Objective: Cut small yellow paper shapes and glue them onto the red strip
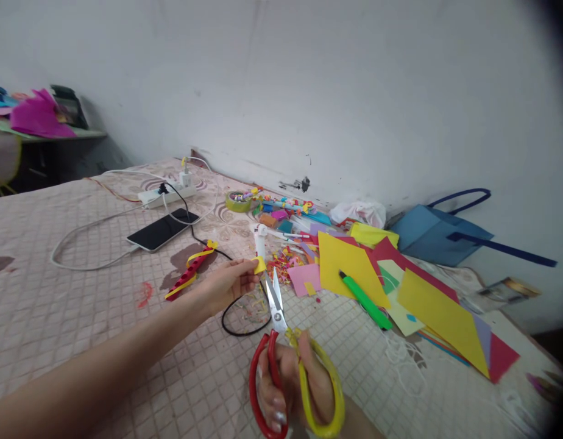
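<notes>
The cutting work seems to be in the middle, as I judge it from how the things lie now. The left hand [239, 281] is pinching a small yellow piece [260, 264] of paper between thumb and fingers, above the tablecloth [89, 299] and near the centre of the scene. The right hand [295, 372] is wrapped around the handles of the scissors [276, 315], with fingers in the red loop and the thumb at the yellow one. The blades are spread a little and point to the far side, their tips just beside the yellow paper; whether they touch it, I cannot tell. As done, I would count the many tiny colourful scraps [286, 261] lying behind the blades, which suggest that much paper is already cut. To the left of the left hand lies a red strip [190, 275] with dark dots and yellow trimming; it looks to me shaped already, though I cannot be sure that it is complete. What is left seems to be, first, this piece in the fingers, because no cut in it can be seen. Also on the right, a pink sheet [304, 278], a large yellow sheet [340, 262] and other coloured papers are lying in wide pieces, with a green pen-like tool [366, 302] on top.
</notes>
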Action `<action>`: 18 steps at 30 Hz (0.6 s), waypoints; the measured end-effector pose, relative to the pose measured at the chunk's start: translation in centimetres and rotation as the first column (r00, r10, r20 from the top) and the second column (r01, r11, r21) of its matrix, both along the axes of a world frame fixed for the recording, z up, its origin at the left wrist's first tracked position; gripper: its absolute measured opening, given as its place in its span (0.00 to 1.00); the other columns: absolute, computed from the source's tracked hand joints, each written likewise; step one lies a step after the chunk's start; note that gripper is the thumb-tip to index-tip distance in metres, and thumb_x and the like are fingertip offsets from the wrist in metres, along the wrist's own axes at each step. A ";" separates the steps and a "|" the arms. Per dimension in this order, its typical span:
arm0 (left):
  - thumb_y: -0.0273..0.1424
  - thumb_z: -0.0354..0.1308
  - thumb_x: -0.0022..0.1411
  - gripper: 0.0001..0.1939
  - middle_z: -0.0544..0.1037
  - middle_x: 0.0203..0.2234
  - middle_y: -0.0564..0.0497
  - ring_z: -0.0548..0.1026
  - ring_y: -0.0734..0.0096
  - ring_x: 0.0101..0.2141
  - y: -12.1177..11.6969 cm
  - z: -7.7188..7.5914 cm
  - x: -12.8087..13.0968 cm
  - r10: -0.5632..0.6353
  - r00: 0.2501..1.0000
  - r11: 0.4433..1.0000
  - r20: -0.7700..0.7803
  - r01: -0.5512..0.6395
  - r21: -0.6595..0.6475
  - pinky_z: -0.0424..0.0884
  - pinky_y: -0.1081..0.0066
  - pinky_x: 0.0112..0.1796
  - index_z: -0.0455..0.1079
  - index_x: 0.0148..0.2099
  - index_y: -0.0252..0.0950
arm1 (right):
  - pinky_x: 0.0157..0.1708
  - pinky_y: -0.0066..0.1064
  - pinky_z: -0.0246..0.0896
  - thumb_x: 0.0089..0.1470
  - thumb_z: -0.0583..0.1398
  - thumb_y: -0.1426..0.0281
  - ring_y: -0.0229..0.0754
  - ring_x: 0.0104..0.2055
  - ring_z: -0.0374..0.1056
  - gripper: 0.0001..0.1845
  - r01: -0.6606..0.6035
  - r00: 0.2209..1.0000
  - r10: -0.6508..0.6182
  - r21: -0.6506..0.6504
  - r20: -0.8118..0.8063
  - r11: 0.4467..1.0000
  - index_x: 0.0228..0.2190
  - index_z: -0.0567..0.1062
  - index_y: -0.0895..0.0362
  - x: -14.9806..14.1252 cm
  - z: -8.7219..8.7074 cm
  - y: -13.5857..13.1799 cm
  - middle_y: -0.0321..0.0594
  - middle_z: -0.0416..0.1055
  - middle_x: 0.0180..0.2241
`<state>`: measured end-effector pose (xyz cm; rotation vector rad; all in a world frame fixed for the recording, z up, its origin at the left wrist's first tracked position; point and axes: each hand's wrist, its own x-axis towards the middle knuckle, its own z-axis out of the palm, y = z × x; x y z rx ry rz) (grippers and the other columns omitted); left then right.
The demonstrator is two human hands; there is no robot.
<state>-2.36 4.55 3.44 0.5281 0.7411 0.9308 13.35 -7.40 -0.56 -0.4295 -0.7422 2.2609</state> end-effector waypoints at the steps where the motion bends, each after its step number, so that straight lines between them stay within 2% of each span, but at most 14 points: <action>1: 0.21 0.53 0.60 0.07 0.73 0.19 0.51 0.72 0.81 0.19 0.0 0.0 0.0 -0.002 1.000 1.000 0.004 0.002 0.001 0.70 0.83 0.22 0.68 0.29 0.28 | 0.16 0.25 0.55 0.47 0.47 0.38 0.32 0.14 0.54 0.37 -0.003 1.000 0.003 -0.006 0.003 1.000 0.30 0.69 0.60 0.0 0.0 0.0 0.31 0.60 0.15; 6: 0.21 0.53 0.60 0.07 0.73 0.19 0.51 0.71 0.81 0.19 0.2 -0.2 0.0 -0.010 1.000 1.000 0.014 0.010 0.019 0.69 0.83 0.22 0.68 0.29 0.28 | 0.16 0.25 0.54 0.47 0.44 0.37 0.32 0.14 0.54 0.38 0.001 1.000 -0.001 -0.014 0.008 1.000 0.29 0.68 0.60 0.1 -0.2 -0.1 0.32 0.59 0.15; 12: 0.23 0.59 0.56 0.03 0.73 0.21 0.52 0.70 0.82 0.21 -0.1 -0.7 0.1 -0.063 0.998 0.995 -0.030 0.065 0.075 0.67 0.83 0.23 0.68 0.30 0.30 | 0.15 0.25 0.54 0.47 0.44 0.37 0.32 0.14 0.54 0.39 0.009 1.000 -0.009 -0.010 -0.004 1.000 0.29 0.69 0.61 0.1 -0.1 0.1 0.32 0.60 0.15; 18: 0.27 0.65 0.49 0.09 0.71 0.21 0.55 0.68 0.84 0.21 -0.3 -0.9 0.1 -0.133 0.986 0.970 -0.103 0.151 0.190 0.65 0.83 0.25 0.68 0.29 0.30 | 0.15 0.25 0.53 0.50 0.43 0.39 0.32 0.14 0.54 0.38 0.029 0.999 -0.029 0.008 -0.020 1.000 0.30 0.69 0.61 0.2 -0.3 0.2 0.32 0.60 0.15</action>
